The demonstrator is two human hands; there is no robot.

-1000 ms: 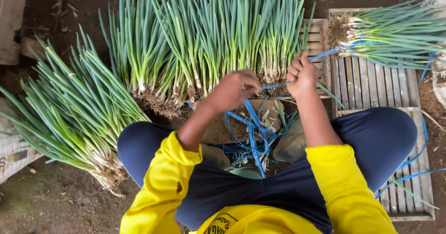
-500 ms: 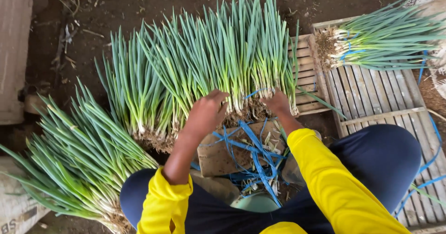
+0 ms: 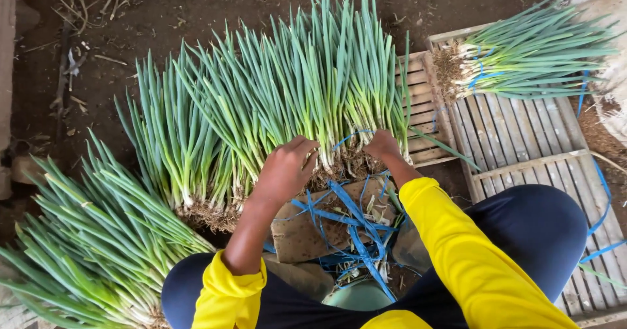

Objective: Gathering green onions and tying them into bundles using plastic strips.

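Both hands are now seen pressed down at the root end of the middle bunch of spring onions (image 3: 307, 100), where a second ago they were raised above it with blue strapping pulled taut between them. By that change, the tying of this bunch is judged to be in its closing part, the strap being worked low around the whitish stems.

Starting far out beyond the left hand, a loose fan of spring onions (image 3: 85, 244) is laid on the dirt floor (image 3: 98, 48), untied as far as can be told. The left hand (image 3: 284, 169) is curled over the stems just above the roots, fingers bent and closed on the bunch; whether strap is held under it cannot be told. Between the two hands, a short length of blue strap (image 3: 346, 136) is seen crossing the stems. Just below the hands, a tangle of blue strapping (image 3: 349, 221) is spread over a brown slab of cardboard (image 3: 307, 234). The right hand (image 3: 384, 145) is tucked tight against the bunch, fingers hidden among the stems, apparently pinching the strap end. Well beyond the right hand, a finished bundle (image 3: 529, 55), bound in blue, is rested on a pale slatted wooden pallet (image 3: 522, 140). No labels or signs are visible.
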